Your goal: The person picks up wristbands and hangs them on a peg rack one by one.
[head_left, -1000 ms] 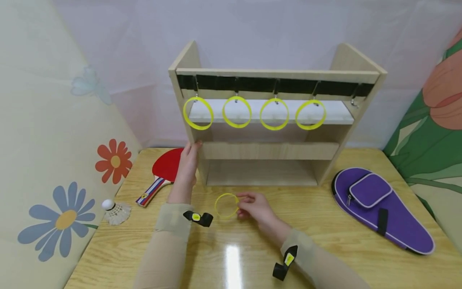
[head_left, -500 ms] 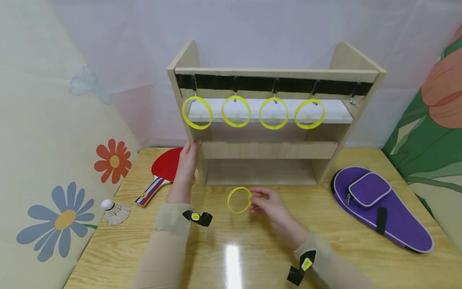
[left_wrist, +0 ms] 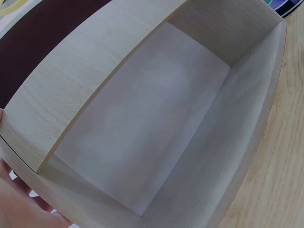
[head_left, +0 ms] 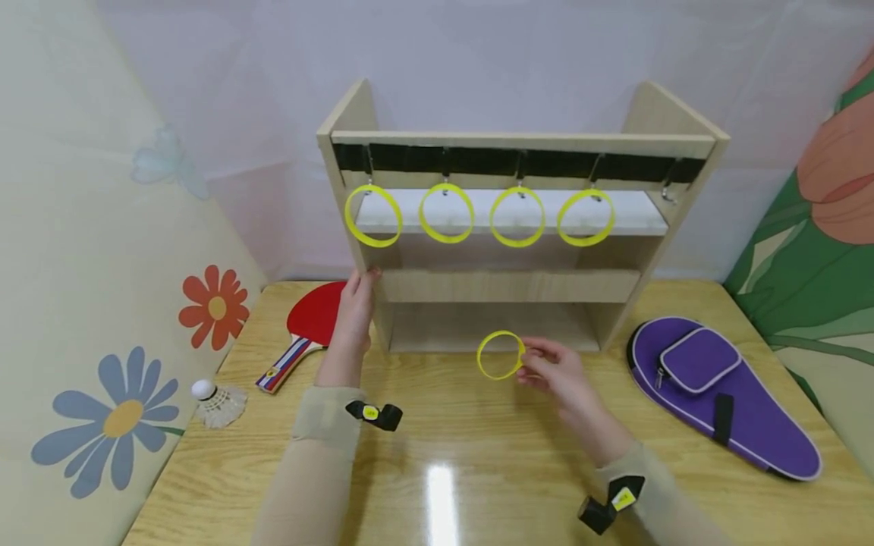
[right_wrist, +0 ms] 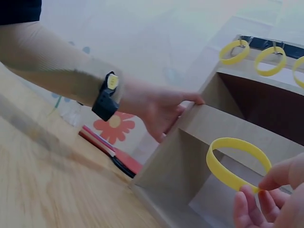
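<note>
My right hand pinches a thin yellow ring by its right side, between thumb and fingers. The ring is raised in front of the lower compartment of a small wooden shelf. In the right wrist view the same ring shows as a flat band, tilted. My left hand grips the shelf's left side panel, thumb over the front edge and fingers along the outer face. Several yellow rings hang from hooks on the black strip near the top. The rightmost hook carries no ring.
A red table tennis bat lies left of the shelf, partly behind my left hand. A shuttlecock rests near the table's left edge. To the right is a purple bat case. Flowered cloth flanks the wooden table.
My right hand has carried the yellow ring rightward and up, from near the shelf's left front to before its lower compartment. My left hand keeps its place on the side panel.
</note>
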Action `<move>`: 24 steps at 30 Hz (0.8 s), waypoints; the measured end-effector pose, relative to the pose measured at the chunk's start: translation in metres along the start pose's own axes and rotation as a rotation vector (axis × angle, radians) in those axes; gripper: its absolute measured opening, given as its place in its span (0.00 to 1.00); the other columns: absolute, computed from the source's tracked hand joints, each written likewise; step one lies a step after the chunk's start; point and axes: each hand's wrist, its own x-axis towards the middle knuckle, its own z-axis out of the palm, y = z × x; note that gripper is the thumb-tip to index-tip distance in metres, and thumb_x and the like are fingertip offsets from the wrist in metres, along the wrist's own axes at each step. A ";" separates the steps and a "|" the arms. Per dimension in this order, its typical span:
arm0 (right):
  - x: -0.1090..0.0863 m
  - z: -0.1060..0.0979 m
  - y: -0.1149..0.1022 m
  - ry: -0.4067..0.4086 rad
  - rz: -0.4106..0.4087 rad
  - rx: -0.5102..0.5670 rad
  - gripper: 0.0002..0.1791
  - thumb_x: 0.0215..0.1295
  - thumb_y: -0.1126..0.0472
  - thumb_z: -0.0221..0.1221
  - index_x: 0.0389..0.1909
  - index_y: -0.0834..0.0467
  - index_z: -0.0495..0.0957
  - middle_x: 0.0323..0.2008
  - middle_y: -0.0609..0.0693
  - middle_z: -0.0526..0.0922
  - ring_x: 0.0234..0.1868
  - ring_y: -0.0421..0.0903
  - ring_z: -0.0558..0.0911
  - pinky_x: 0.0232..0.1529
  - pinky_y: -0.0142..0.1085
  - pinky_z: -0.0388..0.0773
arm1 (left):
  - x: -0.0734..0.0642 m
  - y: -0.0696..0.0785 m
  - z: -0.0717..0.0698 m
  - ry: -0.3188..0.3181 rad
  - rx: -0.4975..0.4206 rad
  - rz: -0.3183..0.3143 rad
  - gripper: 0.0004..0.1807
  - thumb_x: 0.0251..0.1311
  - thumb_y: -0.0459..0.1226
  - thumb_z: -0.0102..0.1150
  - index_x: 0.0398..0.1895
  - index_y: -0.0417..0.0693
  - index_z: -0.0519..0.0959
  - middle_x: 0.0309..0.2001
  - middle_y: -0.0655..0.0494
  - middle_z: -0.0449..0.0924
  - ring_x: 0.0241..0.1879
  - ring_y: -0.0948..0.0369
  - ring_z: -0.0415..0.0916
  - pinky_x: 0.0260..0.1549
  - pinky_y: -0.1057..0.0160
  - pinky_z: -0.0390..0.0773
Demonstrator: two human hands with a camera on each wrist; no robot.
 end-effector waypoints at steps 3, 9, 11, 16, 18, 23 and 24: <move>-0.002 -0.010 -0.007 0.014 -0.007 0.000 0.21 0.66 0.76 0.51 0.59 0.76 0.68 0.30 0.44 0.76 0.27 0.37 0.81 0.34 0.28 0.82 | 0.001 -0.001 0.001 0.005 0.002 0.001 0.28 0.72 0.50 0.40 0.74 0.60 0.60 0.64 0.47 0.65 0.63 0.50 0.62 0.65 0.40 0.62; -0.007 -0.029 -0.023 0.045 -0.051 -0.005 0.13 0.67 0.74 0.52 0.50 0.63 0.76 0.30 0.43 0.77 0.27 0.37 0.82 0.35 0.28 0.82 | 0.001 -0.001 0.002 0.003 0.010 -0.005 0.28 0.72 0.50 0.40 0.74 0.60 0.60 0.64 0.46 0.65 0.62 0.50 0.62 0.66 0.39 0.61; -0.009 -0.034 -0.031 0.049 -0.069 0.003 0.13 0.67 0.74 0.52 0.45 0.56 0.78 0.29 0.43 0.78 0.28 0.37 0.82 0.36 0.29 0.82 | 0.000 -0.001 0.001 0.001 0.011 -0.009 0.28 0.72 0.50 0.40 0.74 0.61 0.60 0.65 0.46 0.64 0.64 0.49 0.61 0.66 0.39 0.60; -0.012 -0.044 -0.049 0.034 -0.127 0.023 0.17 0.69 0.73 0.51 0.38 0.48 0.81 0.30 0.42 0.81 0.29 0.38 0.83 0.37 0.29 0.82 | -0.001 0.000 -0.002 -0.004 0.014 -0.018 0.28 0.72 0.50 0.40 0.75 0.64 0.59 0.68 0.48 0.62 0.67 0.48 0.58 0.67 0.38 0.59; -0.013 -0.048 -0.056 0.032 -0.151 0.032 0.18 0.69 0.74 0.51 0.37 0.46 0.82 0.30 0.42 0.82 0.29 0.38 0.83 0.36 0.29 0.82 | -0.001 0.000 -0.002 -0.010 0.014 -0.017 0.29 0.72 0.50 0.40 0.75 0.65 0.58 0.69 0.48 0.61 0.68 0.48 0.57 0.67 0.37 0.58; -0.017 -0.056 -0.072 0.031 -0.199 0.089 0.19 0.68 0.75 0.51 0.36 0.48 0.83 0.29 0.44 0.83 0.28 0.39 0.84 0.36 0.29 0.82 | -0.001 0.000 -0.003 -0.019 0.010 -0.005 0.29 0.72 0.50 0.39 0.75 0.64 0.58 0.68 0.47 0.61 0.68 0.48 0.58 0.67 0.37 0.58; -0.017 -0.058 -0.075 0.030 -0.206 0.106 0.19 0.68 0.75 0.51 0.36 0.49 0.84 0.29 0.44 0.83 0.28 0.39 0.84 0.36 0.29 0.82 | -0.001 0.000 -0.003 -0.022 0.009 -0.004 0.29 0.72 0.50 0.39 0.76 0.64 0.58 0.68 0.47 0.61 0.68 0.47 0.57 0.67 0.37 0.58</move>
